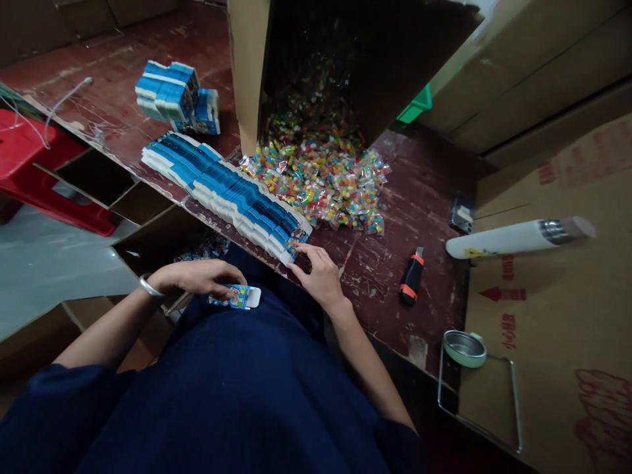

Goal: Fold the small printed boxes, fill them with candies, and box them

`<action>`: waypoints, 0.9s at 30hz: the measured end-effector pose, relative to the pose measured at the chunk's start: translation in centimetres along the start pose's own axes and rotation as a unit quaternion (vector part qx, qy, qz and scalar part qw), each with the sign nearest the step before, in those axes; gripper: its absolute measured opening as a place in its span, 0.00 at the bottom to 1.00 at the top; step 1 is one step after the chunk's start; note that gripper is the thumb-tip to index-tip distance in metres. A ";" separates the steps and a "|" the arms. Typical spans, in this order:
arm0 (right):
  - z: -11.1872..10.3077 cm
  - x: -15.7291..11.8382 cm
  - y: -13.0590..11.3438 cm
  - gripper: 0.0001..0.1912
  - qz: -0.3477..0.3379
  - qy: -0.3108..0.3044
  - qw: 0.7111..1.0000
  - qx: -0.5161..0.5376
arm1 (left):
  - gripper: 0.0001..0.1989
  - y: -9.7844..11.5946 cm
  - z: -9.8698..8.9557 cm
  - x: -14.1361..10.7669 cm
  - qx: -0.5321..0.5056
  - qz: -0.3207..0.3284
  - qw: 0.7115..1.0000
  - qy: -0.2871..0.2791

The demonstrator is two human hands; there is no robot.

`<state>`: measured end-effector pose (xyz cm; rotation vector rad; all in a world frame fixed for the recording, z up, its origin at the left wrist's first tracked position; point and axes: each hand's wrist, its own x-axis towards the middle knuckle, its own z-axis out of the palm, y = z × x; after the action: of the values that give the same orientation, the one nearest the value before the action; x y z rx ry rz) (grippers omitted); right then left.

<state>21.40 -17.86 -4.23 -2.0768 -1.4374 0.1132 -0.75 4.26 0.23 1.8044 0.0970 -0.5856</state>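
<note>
My left hand (210,278) is closed around a small blue printed carton (237,297), held low in front of my body. The carton's white end flap sticks out to the right. My right hand (318,275) pinches the near end of a long row of flat, folded blue-and-white cartons (222,187), thumb and fingers on the endmost one. That row runs slantwise along the table's front edge. Past it, many clear candy packets (326,184) with colourful pieces spill out of a large tipped cardboard box (249,72).
Bundled cartons (168,89) lie at the back left. On the right are a utility knife (412,276), a white bottle (503,240), a green-rimmed cup (464,349) in a wire holder and a big cardboard box (557,296). A red stool (39,171) stands left; an open box below contains cartons.
</note>
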 end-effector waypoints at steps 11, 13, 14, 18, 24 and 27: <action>-1.3 -0.1 -1.4 0.11 0.084 0.095 0.983 0.134 | 0.15 1.2 1.5 3.7 -0.228 0.087 0.955 0.168; -2.3 0.5 -0.1 0.11 0.104 0.149 0.977 0.108 | 0.14 1.2 2.0 4.2 -0.243 0.091 0.946 0.192; -2.7 1.0 1.0 0.11 0.108 0.169 0.978 0.064 | 0.14 1.2 2.2 4.4 -0.251 0.092 0.943 0.198; -3.3 3.6 6.9 0.11 0.140 0.162 0.970 -0.110 | 0.14 1.2 3.3 5.6 -0.282 0.098 0.931 0.209; -2.2 6.0 9.8 0.05 0.108 0.130 0.967 -0.189 | 0.14 1.7 4.4 7.2 -0.256 0.125 0.926 0.247; -2.8 5.0 9.0 0.07 0.096 0.144 0.972 -0.162 | 0.15 1.7 4.5 7.3 -0.253 0.122 0.924 0.258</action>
<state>31.94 -16.72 -5.28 -2.3748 -1.1343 -0.3548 4.65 -2.09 -2.33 1.3895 0.3440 0.1063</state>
